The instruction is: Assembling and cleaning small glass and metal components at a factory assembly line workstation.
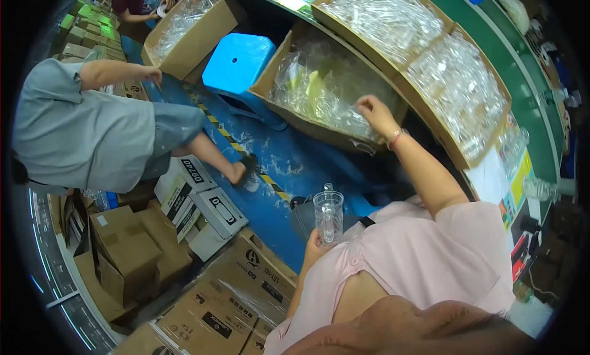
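Note:
In my left hand (314, 249), low in front of my body, is a tall clear plastic cup (329, 209). The fingers wrap round its lower part, and smaller clear pieces show inside it. My right hand (376, 113) reaches out over an open cardboard box (273, 85) with crumpled clear plastic film (326, 88) in it. Its fingers are bent and drawn together above the film; anything between them is too small or too clear to make out.
Trays of clear plastic parts (458, 85) stand along the green conveyor (528, 103) at right. A blue stool (238, 63) stands beyond the box. A person in grey (92, 128) walks at left. Stacked cartons (215, 312) lie lower left; another person (132, 2) sits at the far end.

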{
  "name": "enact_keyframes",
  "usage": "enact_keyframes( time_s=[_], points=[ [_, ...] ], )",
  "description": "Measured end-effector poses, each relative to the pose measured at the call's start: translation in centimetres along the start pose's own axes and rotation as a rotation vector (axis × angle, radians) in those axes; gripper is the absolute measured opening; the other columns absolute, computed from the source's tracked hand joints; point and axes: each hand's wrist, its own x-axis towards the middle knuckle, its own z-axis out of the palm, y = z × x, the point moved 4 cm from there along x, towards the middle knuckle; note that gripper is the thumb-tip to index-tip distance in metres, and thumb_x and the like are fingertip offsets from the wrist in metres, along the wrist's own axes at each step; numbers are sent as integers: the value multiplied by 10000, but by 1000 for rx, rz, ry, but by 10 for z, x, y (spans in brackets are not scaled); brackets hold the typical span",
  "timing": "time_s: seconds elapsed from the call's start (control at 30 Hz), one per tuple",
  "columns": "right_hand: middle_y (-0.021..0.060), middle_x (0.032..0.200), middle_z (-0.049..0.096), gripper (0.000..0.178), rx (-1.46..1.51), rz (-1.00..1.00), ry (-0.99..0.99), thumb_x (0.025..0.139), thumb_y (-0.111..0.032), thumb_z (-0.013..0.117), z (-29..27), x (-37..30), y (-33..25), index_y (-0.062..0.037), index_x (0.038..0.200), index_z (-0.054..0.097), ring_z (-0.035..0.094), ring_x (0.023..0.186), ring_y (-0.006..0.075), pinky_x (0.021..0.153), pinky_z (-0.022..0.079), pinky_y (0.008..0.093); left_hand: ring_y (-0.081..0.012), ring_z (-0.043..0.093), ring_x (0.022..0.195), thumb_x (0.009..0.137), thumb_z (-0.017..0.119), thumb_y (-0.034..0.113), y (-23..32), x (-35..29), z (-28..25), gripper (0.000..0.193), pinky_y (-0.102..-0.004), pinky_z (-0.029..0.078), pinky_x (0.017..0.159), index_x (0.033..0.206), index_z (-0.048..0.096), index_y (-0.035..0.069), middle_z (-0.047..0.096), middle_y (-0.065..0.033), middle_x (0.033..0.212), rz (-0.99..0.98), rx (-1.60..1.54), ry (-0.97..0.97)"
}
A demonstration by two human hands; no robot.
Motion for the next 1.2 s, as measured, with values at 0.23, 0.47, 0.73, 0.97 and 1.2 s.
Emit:
enact_keyframes(
  time_s=[0.23, 0.47, 0.73, 0.97, 1.2],
  points=[
    [207, 1148, 503, 478, -756, -1, 399, 721, -92, 529, 47, 157, 104, -53, 1190, 444, 465, 1082, 349, 940, 350, 404, -158, 537, 962, 752, 617, 8, 18, 34, -26, 478, -290, 428, 835, 1186, 419, -1, 545, -88, 1076, -120, -132, 204],
    [235, 1168, 482, 547, -1194, -69, -104, 715, -121, 508, 50, 194, 128, -3, 1237, 394, 442, 1127, 346, 982, 305, 409, -133, 556, 912, 768, 628, 34, 20, 8, -48, 442, -259, 452, 767, 1169, 448, -6, 574, -79, 1026, -224, -101, 444],
    [285, 999, 555, 687, -773, 349, -88, 689, -372, 645, 32, 103, 25, 33, 1200, 430, 505, 1010, 402, 845, 418, 424, -110, 556, 832, 794, 640, 165, 53, -38, -116, 390, -263, 449, 733, 1124, 494, 17, 586, -53, 965, -83, -223, 520],
    [246, 1119, 463, 667, -767, 89, 47, 608, -124, 668, 42, 39, -73, 9, 1178, 348, 505, 974, 406, 827, 431, 435, -131, 548, 874, 783, 641, 193, 96, -103, -224, 421, -282, 441, 753, 1143, 489, 36, 575, -51, 955, -231, -220, 530],
    [161, 1029, 507, 634, -204, -649, -145, 658, -50, 601, 179, 54, -348, -75, 1253, 382, 544, 867, 306, 778, 449, 362, -141, 544, 891, 774, 647, 188, 112, -154, -316, 439, -288, 437, 765, 1152, 482, 36, 570, -58, 969, -1, -224, 780]
  ],
)
